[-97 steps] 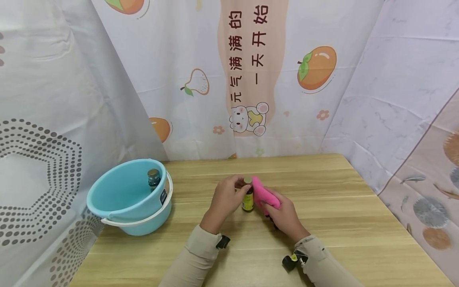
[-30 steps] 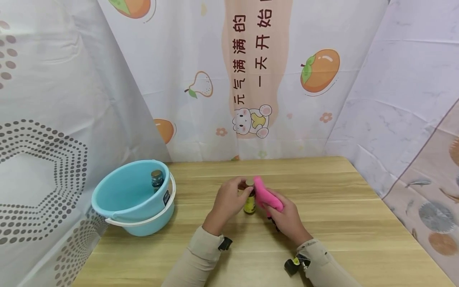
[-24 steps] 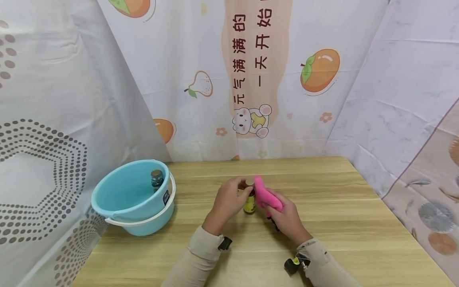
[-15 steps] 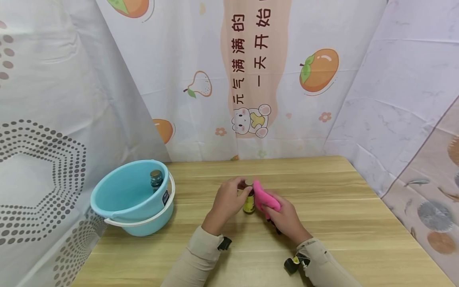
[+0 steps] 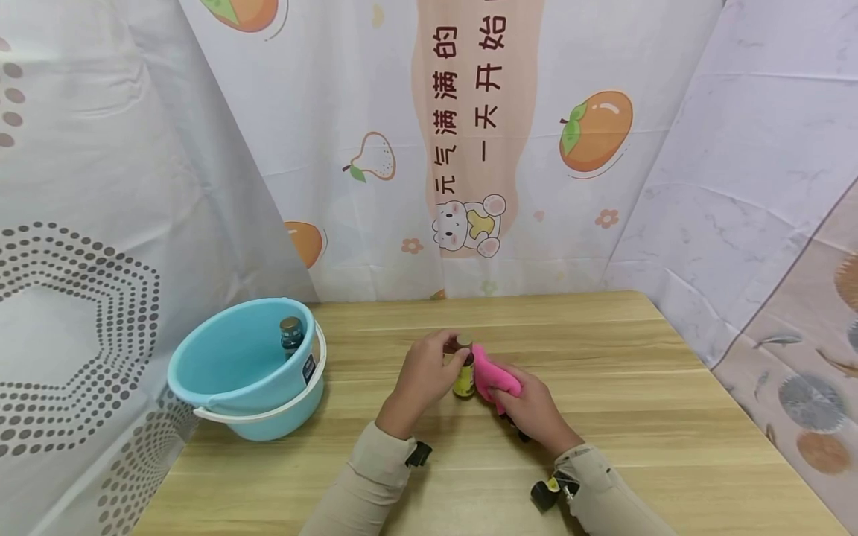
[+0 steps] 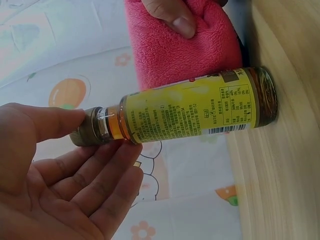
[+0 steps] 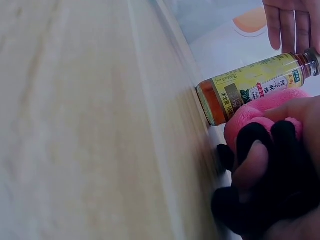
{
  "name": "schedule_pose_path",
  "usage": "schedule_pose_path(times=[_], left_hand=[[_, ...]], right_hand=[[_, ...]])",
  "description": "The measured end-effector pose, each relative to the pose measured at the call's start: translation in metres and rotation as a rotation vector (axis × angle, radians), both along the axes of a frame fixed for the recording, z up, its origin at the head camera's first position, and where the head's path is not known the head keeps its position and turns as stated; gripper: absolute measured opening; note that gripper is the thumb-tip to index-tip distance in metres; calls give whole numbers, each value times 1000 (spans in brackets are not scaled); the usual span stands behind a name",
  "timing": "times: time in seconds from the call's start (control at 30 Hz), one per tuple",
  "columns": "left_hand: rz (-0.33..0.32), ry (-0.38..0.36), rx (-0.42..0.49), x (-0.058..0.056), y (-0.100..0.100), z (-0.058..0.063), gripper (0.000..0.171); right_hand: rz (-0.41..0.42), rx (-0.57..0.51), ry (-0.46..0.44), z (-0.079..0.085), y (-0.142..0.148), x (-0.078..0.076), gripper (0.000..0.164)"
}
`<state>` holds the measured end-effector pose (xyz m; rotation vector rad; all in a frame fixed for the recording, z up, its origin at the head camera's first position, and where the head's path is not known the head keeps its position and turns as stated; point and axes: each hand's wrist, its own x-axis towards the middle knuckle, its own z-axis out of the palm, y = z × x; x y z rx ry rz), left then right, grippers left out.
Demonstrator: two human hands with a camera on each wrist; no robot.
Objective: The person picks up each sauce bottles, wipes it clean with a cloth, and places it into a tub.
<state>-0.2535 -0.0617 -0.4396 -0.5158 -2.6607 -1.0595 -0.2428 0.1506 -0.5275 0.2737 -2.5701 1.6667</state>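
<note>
An oil bottle (image 5: 464, 381) with a yellow label stands upright on the wooden table. My left hand (image 5: 424, 376) pinches its gold cap (image 6: 86, 131) between thumb and fingers, the other fingers lying along the neck. In my right hand (image 5: 535, 409) is a bunched pink cloth (image 5: 496, 383), held against the bottle's right side. The left wrist view shows the cloth (image 6: 180, 55) along the yellow label, with a thumb on it. Black pieces (image 7: 280, 170) surround the right fingers in the right wrist view and hide part of the grip.
A light blue bucket (image 5: 268, 424) with a white handle stands at the left of the table (image 5: 603, 350). Inside it is a dark bottle (image 5: 291, 339) with a brownish cap. A printed curtain (image 5: 375, 246) hangs behind the table's back edge.
The right hand's cloth has slid down along the bottle's side, its top now lower than before. The left hand keeps its hold on the cap, and the bottle stays in place.
</note>
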Motion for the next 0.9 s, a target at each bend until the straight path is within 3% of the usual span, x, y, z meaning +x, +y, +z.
schedule_pose_path(times=[0.2, 0.37, 0.63, 0.9], left_hand=[[48, 4, -14, -1, 1, -1, 48], [75, 16, -2, -1, 3, -2, 42], [71, 14, 3, -2, 3, -2, 34], [31, 30, -1, -3, 2, -2, 35]], right_hand=[[1, 14, -8, -1, 0, -1, 42], [-10, 23, -9, -1, 0, 0, 44], [-8, -6, 12, 0, 0, 1, 48], [-11, -56, 117, 2, -1, 2, 45]])
